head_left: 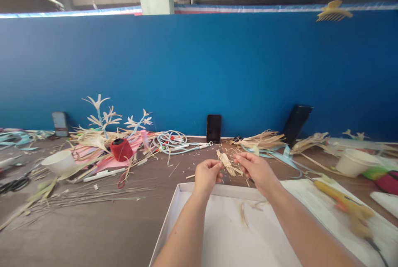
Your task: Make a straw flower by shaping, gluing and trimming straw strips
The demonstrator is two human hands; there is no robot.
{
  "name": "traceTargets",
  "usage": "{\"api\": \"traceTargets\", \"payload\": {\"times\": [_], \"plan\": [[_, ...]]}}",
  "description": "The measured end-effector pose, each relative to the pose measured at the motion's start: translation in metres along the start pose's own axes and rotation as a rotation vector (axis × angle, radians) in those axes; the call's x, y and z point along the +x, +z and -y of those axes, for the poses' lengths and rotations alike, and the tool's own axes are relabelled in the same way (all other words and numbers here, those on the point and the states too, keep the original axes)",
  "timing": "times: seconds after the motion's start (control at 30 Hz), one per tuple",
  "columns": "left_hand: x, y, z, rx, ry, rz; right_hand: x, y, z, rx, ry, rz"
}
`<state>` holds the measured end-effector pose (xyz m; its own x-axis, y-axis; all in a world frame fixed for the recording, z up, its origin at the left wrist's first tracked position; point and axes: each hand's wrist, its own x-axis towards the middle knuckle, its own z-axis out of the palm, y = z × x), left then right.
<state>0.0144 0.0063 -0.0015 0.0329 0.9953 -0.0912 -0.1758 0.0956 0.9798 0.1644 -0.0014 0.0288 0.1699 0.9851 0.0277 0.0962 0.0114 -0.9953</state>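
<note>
My left hand (206,175) and my right hand (255,168) are held close together above the far edge of a shallow white box lid (174,213). Between their fingertips they pinch thin pale straw strips (227,163), a small bundle of dried leaf pieces. A few loose straw fibres (245,211) lie inside the white box lid under my forearms.
A red thread spool (121,149), white cups (59,161) (353,161), a black phone (214,128) against the blue wall, a coiled cable (171,140), scissors (14,185), straw flowers (102,115), and a yellow glue gun (343,204) on paper at right.
</note>
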Motion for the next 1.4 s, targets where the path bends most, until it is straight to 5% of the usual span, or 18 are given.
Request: {"api": "traceTargets", "payload": {"times": [0.33,0.43,0.63,0.73,0.87,1.0,1.2,1.4], "plan": [[0.007,-0.002,0.007,0.063,0.041,-0.068,-0.029,-0.035,-0.014,-0.358,-0.002,-0.052],[0.007,-0.001,0.009,0.101,0.054,-0.077,-0.034,-0.039,-0.013,-0.182,0.041,-0.101],[0.003,0.001,0.009,0.157,0.075,-0.106,-0.038,-0.038,0.015,0.309,-0.095,-0.219],[0.003,0.001,0.01,0.188,0.082,-0.108,-0.044,-0.045,0.016,0.005,-0.144,-0.188],[0.005,0.002,0.012,0.209,0.091,-0.111,-0.055,-0.059,-0.009,-0.617,-0.111,0.07],[0.005,0.004,0.013,0.227,0.082,-0.114,-0.062,-0.064,-0.026,-0.982,-0.064,0.14],[0.007,0.005,0.017,0.217,0.061,-0.114,-0.066,-0.052,-0.027,-1.157,-0.079,0.215],[0.009,0.005,0.02,0.204,0.084,-0.097,-0.06,-0.051,-0.036,-1.06,-0.059,0.256]]}}
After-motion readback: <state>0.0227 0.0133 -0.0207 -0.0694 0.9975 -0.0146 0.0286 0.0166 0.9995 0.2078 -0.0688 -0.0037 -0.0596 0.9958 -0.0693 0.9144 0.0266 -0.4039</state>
